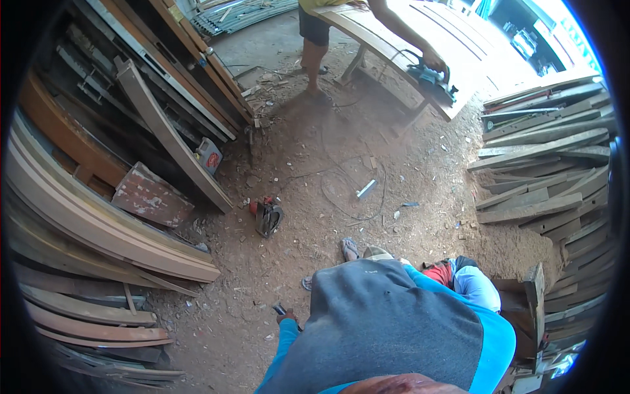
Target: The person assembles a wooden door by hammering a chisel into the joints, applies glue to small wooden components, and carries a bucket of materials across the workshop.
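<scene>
At the left side of my body, my left hand (287, 316) is closed around a small dark, elongated object (280, 309); its lighter tip sticks out past the fingers, but its kind is too small to make out. My right arm (493, 348), in a turquoise sleeve, bends along my side, and its hand is hidden. My grey shirt front (387, 322) fills the lower middle. A sandalled foot (350, 249) shows beyond it. Ahead and to the left, a red and black power tool (267, 217) lies on the ground, apart from my hands.
Across the yard a person's hand (434, 62) grips a teal power tool (433, 84) on a large wooden panel (387, 39). A cord (354, 217) loops over the dusty ground. Curved boards (111, 203) are stacked left, timber (545, 164) right, with a sawdust heap (518, 253) alongside.
</scene>
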